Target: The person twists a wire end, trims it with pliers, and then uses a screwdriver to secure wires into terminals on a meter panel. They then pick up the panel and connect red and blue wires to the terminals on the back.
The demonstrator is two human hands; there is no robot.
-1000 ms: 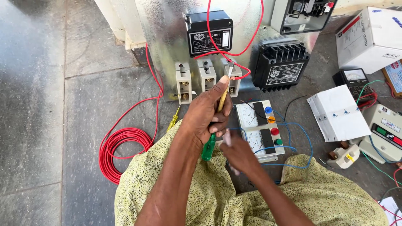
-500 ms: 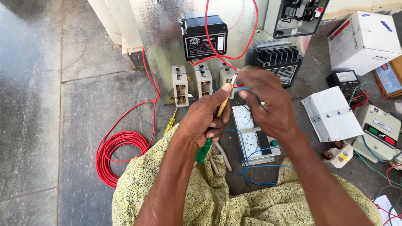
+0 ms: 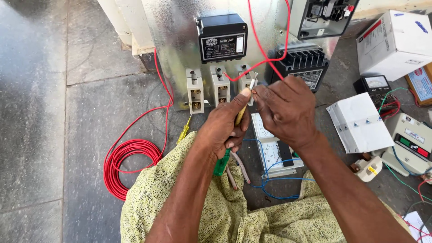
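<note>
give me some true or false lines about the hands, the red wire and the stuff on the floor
1. The left hand grips a green-handled tool. True.
2. A coil of red wire lies on the floor to the left. True.
3. The right hand rests on the white box. False: it is raised at the cream fuse holders, pinching the wire end.
4. The black unit lies flat on the floor. False: it is mounted on the metal panel.
5. Blue wires run by the meter plate. True.
</note>
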